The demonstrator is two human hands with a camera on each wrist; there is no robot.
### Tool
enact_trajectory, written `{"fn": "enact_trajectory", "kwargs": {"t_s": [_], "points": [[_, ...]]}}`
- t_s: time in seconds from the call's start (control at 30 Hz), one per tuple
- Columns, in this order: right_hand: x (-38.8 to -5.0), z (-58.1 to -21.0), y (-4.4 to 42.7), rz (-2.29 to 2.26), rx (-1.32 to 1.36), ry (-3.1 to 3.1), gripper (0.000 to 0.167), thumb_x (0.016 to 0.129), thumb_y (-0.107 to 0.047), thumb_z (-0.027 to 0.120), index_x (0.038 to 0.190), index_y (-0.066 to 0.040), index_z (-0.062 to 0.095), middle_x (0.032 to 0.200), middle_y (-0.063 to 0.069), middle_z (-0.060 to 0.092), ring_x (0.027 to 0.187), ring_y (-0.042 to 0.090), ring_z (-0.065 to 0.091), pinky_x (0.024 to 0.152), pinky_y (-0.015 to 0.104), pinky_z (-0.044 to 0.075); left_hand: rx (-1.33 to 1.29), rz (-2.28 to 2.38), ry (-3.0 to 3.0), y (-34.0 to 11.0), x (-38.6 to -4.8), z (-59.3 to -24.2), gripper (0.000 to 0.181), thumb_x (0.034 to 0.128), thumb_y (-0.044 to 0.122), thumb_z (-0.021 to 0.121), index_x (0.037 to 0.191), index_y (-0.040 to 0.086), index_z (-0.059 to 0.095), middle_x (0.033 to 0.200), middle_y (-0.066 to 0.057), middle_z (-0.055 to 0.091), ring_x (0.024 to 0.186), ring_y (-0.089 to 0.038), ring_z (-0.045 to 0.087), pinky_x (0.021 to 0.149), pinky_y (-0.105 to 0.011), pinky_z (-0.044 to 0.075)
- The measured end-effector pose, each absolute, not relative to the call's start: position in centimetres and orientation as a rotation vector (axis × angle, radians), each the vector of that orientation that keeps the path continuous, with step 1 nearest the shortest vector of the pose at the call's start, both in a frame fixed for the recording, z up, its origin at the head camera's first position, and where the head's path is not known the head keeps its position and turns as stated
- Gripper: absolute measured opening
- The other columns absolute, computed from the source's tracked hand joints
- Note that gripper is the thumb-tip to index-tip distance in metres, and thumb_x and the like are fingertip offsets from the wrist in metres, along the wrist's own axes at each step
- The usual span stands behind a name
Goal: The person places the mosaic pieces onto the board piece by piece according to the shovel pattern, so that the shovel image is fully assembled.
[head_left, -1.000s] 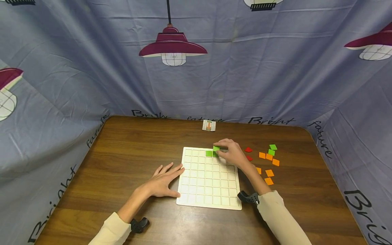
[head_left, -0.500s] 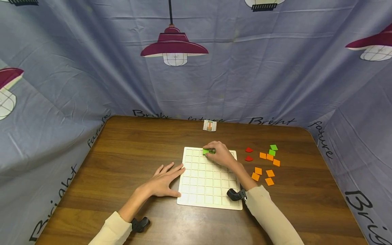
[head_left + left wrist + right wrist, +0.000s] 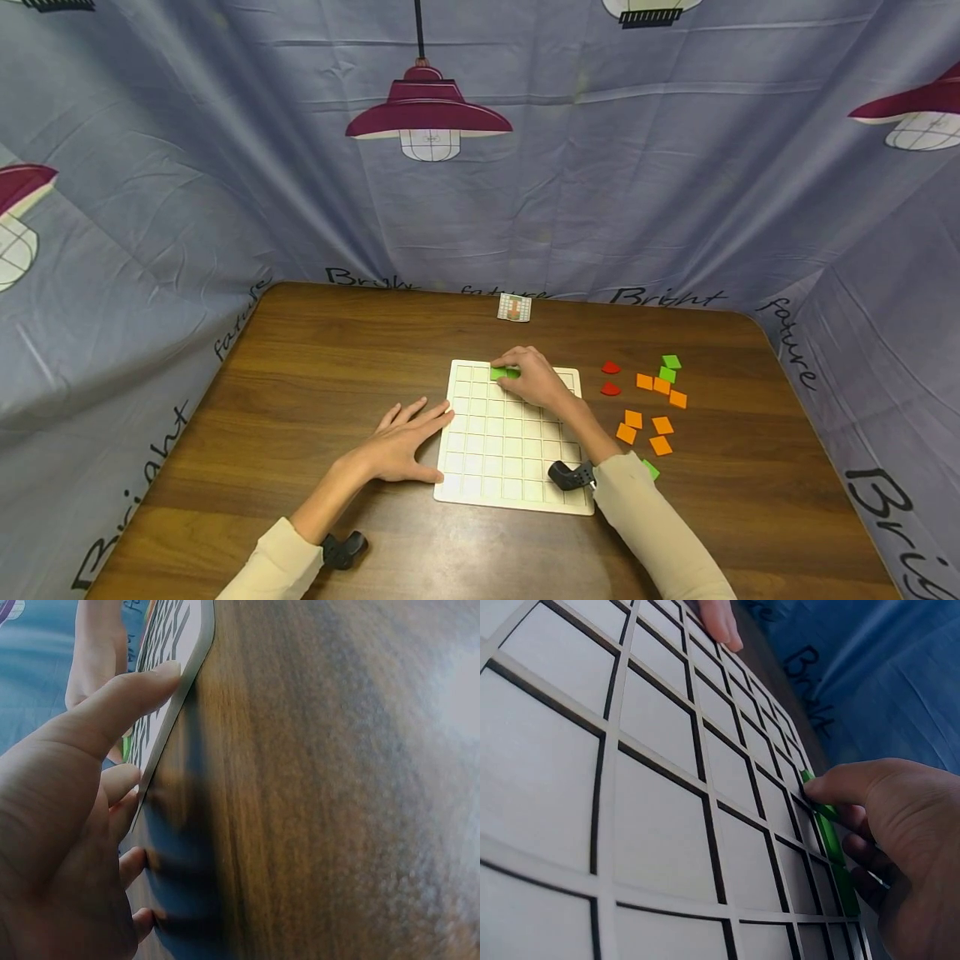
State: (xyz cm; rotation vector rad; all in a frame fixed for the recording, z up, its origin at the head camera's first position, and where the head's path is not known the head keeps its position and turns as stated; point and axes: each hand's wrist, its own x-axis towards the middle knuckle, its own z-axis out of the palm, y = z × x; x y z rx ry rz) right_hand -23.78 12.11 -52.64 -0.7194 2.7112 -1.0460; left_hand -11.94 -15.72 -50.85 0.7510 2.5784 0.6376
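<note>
Green tile (image 3: 498,374), its seating unclear, is being pinched by the right hand (image 3: 532,377), the spread left hand (image 3: 397,448) presumably steadying the board (image 3: 495,450).

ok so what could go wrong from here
The right sleeve might drag the loose green tile it partly hides in the head view. The right hand, pinching the leftmost green tile, could jostle the neighbouring green tiles. The left hand, touching the grid board, may shift it.
</note>
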Motion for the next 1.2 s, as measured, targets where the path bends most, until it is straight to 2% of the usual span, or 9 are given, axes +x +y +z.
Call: {"fn": "enact_trajectory", "kwargs": {"t_s": [0.73,1.07,1.2], "points": [[-23.6,-52.0,12.7,-1.068,-0.741,2.695,0.031,0.089,-0.018,0.077,0.12,-0.015,0.075,0.119,0.003,0.064,0.116,0.027,0.051,0.096,0.047,0.044,0.747,0.639,2.575,-15.8,-12.0,-50.8,0.094,0.0846,0.049,0.075,0.16,0.02,0.028,0.165,0.001,0.021,0.151,-0.032,0.008,0.115,-0.062,0.0],[-22.2,-51.2,17.1,-1.27,-0.713,2.712,0.029,0.09,-0.009,0.074,0.119,-0.005,0.073,0.122,0.009,0.064,0.111,0.03,0.06,0.09,0.047,0.052,0.767,0.633,2.583,-15.8,-12.0,-50.7,0.094,0.084,0.048,0.076,0.16,0.02,0.028,0.165,0.002,0.02,0.151,-0.034,0.008,0.115,-0.063,0.001],[-21.5,-50.8,19.7,-1.278,-0.678,2.77,0.03,0.091,-0.01,0.073,0.12,-0.003,0.072,0.125,0.013,0.062,0.116,0.034,0.057,0.094,0.052,0.049,0.773,0.629,2.586,-15.8,-12.0,-50.7,0.094,0.0841,0.048,0.076,0.16,0.019,0.028,0.165,0.001,0.02,0.151,-0.034,0.009,0.114,-0.064,0.002]]}}
